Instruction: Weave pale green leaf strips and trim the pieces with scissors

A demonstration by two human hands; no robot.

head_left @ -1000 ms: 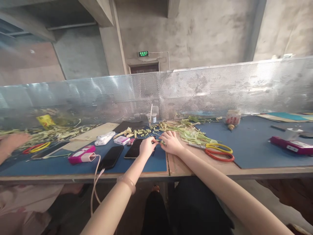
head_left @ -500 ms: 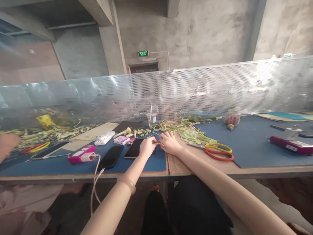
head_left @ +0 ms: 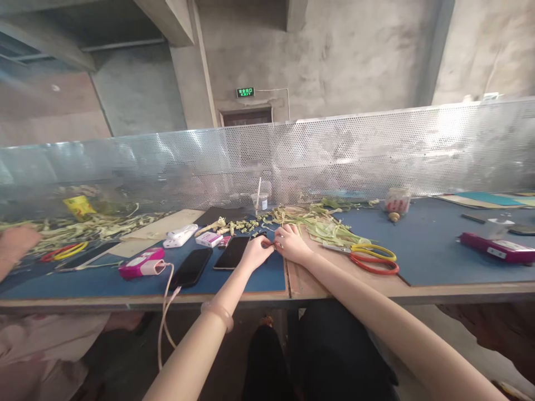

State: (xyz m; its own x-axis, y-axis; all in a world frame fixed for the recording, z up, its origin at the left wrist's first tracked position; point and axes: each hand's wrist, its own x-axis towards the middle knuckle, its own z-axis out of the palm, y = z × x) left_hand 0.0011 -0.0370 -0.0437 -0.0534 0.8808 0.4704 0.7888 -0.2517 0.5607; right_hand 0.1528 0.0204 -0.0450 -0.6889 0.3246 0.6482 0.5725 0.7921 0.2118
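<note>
My left hand (head_left: 258, 252) is closed in a pinch over the table, beside a dark phone (head_left: 232, 253). My right hand (head_left: 289, 243) meets it at the fingertips, its fingers bent together. Whatever lies between the fingers is too small to make out. Behind the hands are pale green leaf strips (head_left: 328, 225) and a row of small green knotted pieces (head_left: 242, 226). Scissors with yellow and red handles (head_left: 374, 259) lie to the right of my right hand.
A black phone (head_left: 192, 268), pink power bank (head_left: 142, 264) with cable, white device (head_left: 180, 236) and small box (head_left: 209, 239) lie left. Behind stand a plastic cup (head_left: 259, 201) and jar (head_left: 397, 201). Another person's hand (head_left: 19, 243) is far left; a purple tissue pack (head_left: 497, 247) lies right.
My left hand has shifted slightly right and its fingers have turned a little, staying against my right hand. The other person's hand at the far left has moved slightly right.
</note>
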